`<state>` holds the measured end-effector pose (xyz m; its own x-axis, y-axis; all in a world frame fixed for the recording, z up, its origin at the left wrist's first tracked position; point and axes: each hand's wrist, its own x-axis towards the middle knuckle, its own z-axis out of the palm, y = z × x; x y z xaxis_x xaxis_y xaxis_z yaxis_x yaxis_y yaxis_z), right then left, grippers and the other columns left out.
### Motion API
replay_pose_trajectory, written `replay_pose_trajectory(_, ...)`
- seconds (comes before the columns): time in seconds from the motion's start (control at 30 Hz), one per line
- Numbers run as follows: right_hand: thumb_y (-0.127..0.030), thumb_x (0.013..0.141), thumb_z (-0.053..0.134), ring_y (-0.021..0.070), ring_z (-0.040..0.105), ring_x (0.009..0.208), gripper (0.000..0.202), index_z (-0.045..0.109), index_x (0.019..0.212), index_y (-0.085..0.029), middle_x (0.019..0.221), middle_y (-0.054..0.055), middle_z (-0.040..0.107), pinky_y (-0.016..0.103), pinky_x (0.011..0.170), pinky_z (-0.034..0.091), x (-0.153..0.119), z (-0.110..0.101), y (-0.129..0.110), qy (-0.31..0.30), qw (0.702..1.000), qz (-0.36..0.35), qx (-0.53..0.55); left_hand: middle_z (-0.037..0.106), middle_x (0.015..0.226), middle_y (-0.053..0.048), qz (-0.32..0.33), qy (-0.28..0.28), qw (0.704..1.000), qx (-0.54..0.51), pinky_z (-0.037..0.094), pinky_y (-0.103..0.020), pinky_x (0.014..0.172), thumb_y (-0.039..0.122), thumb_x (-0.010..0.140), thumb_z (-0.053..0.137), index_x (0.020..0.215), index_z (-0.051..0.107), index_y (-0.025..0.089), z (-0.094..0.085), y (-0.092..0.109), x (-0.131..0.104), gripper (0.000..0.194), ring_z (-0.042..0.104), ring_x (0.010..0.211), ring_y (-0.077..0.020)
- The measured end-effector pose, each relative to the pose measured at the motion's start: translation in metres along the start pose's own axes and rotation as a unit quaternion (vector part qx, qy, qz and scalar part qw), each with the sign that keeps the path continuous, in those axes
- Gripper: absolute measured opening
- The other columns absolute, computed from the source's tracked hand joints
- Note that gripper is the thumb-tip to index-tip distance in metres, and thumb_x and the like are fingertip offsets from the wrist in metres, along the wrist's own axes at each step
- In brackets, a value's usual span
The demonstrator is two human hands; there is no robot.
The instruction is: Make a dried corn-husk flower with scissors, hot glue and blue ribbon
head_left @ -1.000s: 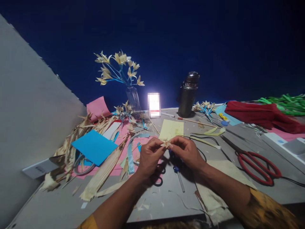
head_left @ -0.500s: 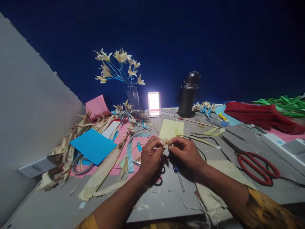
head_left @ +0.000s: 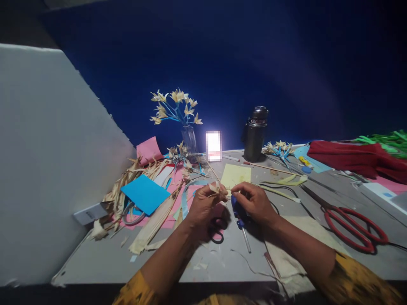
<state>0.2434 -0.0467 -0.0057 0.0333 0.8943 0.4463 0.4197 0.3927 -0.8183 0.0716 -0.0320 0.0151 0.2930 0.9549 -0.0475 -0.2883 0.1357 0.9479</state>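
My left hand [head_left: 205,201] is closed in a pinch on a small pale dried-husk flower [head_left: 215,188], its petals poking up above the fingers. Close beside it, my right hand [head_left: 256,203] has thumb and forefinger pressed together; what lies between them, if anything, is too small to make out. Just under the right fingers is a blue glue gun [head_left: 238,212] with a clear glue stick [head_left: 246,240] jutting from its back end. Dark-handled scissors [head_left: 217,237] lie below my left wrist, partly hidden. Behind my hands is a yellow paper sheet [head_left: 237,174].
A vase [head_left: 190,142] of husk flowers and a dark flask [head_left: 254,137] stand at the back, a bright screen [head_left: 213,146] between them. Blue card [head_left: 146,194] and dried husks [head_left: 149,231] cover the left. Large red-handled scissors [head_left: 354,226] and a red cloth [head_left: 352,159] are on the right.
My hands have drawn slightly apart, and the flower is now tipped up in my left fingers. My view has shifted left and up, so the table sits further right and lower.
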Motion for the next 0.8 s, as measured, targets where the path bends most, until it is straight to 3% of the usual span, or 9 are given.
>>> replay_pose_trajectory(0.13, -0.024, 0.087, 0.060, 0.0182, 0.064, 0.067, 0.014, 0.073, 0.082, -0.021, 0.077, 0.004, 0.073, 0.031, 0.069, 0.048, 0.000, -0.002, 0.004, -0.007, 0.999, -0.037, -0.039, 0.065, 0.075, -0.005, 0.097, -0.060, 0.993, 0.021, 0.052, -0.031, 0.075, 0.042, 0.066, 0.089, 0.064, 0.068, 0.016, -0.011, 0.028, 0.000, 0.033, 0.061, 0.076, -0.0173)
replay_pose_trajectory(0.27, -0.027, 0.089, 0.058, 0.0190, 0.066, 0.074, 0.017, 0.073, 0.085, -0.020, 0.081, 0.004, 0.074, 0.031, 0.074, 0.049, 0.001, -0.006, 0.005, -0.016, 0.999, -0.036, -0.037, 0.062, 0.075, 0.001, 0.133, -0.068, 0.981, -0.120, 0.052, -0.027, 0.075, 0.029, 0.064, 0.092, 0.069, 0.067, 0.019, -0.035, 0.063, -0.017, 0.028, 0.060, 0.076, -0.0130)
replay_pose_trajectory(0.33, -0.030, 0.093, 0.053, 0.0181, 0.065, 0.072, 0.023, 0.072, 0.085, -0.019, 0.078, 0.003, 0.073, 0.031, 0.073, 0.049, -0.001, -0.007, 0.002, -0.043, 0.999, -0.019, -0.015, 0.058, 0.070, 0.003, 0.129, -0.089, 0.973, -0.171, 0.051, -0.024, 0.069, 0.026, 0.066, 0.091, 0.067, 0.064, 0.018, -0.042, 0.066, -0.033, 0.028, 0.058, 0.070, -0.0111)
replay_pose_trajectory(0.47, -0.038, 0.099, 0.048, 0.0143, 0.061, 0.061, 0.032, 0.073, 0.103, -0.019, 0.088, 0.004, 0.075, 0.028, 0.063, 0.050, -0.011, -0.005, -0.012, -0.155, 0.984, 0.022, 0.087, 0.062, 0.068, -0.001, 0.036, -0.174, 0.976, -0.123, 0.049, -0.027, 0.069, 0.030, 0.073, 0.086, 0.071, 0.068, 0.016, -0.034, 0.032, -0.065, 0.022, 0.061, 0.069, -0.0143)
replay_pose_trajectory(0.53, -0.035, 0.097, 0.051, 0.0153, 0.067, 0.073, 0.035, 0.068, 0.124, -0.021, 0.109, 0.006, 0.075, 0.027, 0.067, 0.052, -0.018, -0.004, -0.019, -0.230, 0.964, 0.011, 0.133, 0.067, 0.071, -0.007, -0.021, -0.231, 0.969, -0.081, 0.049, -0.031, 0.075, 0.038, 0.073, 0.085, 0.070, 0.070, 0.013, -0.026, 0.007, -0.073, 0.030, 0.064, 0.074, -0.0186)
replay_pose_trajectory(0.6, -0.026, 0.096, 0.051, 0.0180, 0.070, 0.094, 0.038, 0.065, 0.131, -0.021, 0.123, 0.008, 0.072, 0.029, 0.081, 0.053, -0.025, -0.002, -0.024, -0.297, 0.944, -0.037, 0.135, 0.070, 0.074, -0.011, -0.048, -0.266, 0.960, -0.071, 0.049, -0.034, 0.076, 0.045, 0.074, 0.084, 0.074, 0.072, 0.012, -0.021, -0.012, -0.075, 0.035, 0.067, 0.076, -0.0219)
replay_pose_trajectory(0.67, -0.018, 0.095, 0.048, 0.0192, 0.070, 0.103, 0.037, 0.068, 0.126, -0.019, 0.119, 0.009, 0.074, 0.030, 0.089, 0.052, -0.030, 0.000, -0.025, -0.326, 0.934, -0.103, 0.101, 0.072, 0.076, -0.013, -0.056, -0.279, 0.957, -0.061, 0.050, -0.035, 0.076, 0.047, 0.074, 0.082, 0.076, 0.072, 0.012, -0.021, -0.022, -0.074, 0.037, 0.068, 0.077, -0.0239)
replay_pose_trajectory(0.73, -0.015, 0.094, 0.047, 0.0190, 0.072, 0.095, 0.032, 0.072, 0.114, -0.017, 0.104, 0.010, 0.078, 0.030, 0.086, 0.052, -0.032, 0.002, -0.022, -0.319, 0.933, -0.155, 0.053, 0.073, 0.077, -0.014, -0.063, -0.275, 0.959, -0.039, 0.050, -0.034, 0.077, 0.047, 0.075, 0.081, 0.079, 0.073, 0.011, -0.024, -0.026, -0.073, 0.037, 0.068, 0.077, -0.0232)
replay_pose_trajectory(0.8, -0.017, 0.093, 0.051, 0.0185, 0.071, 0.083, 0.024, 0.074, 0.100, -0.018, 0.090, 0.009, 0.077, 0.029, 0.078, 0.052, -0.034, 0.004, -0.018, -0.305, 0.938, -0.165, 0.023, 0.074, 0.079, -0.014, -0.078, -0.269, 0.960, -0.023, 0.049, -0.032, 0.077, 0.046, 0.076, 0.081, 0.081, 0.074, 0.011, -0.024, -0.026, -0.075, 0.036, 0.068, 0.078, -0.0213)
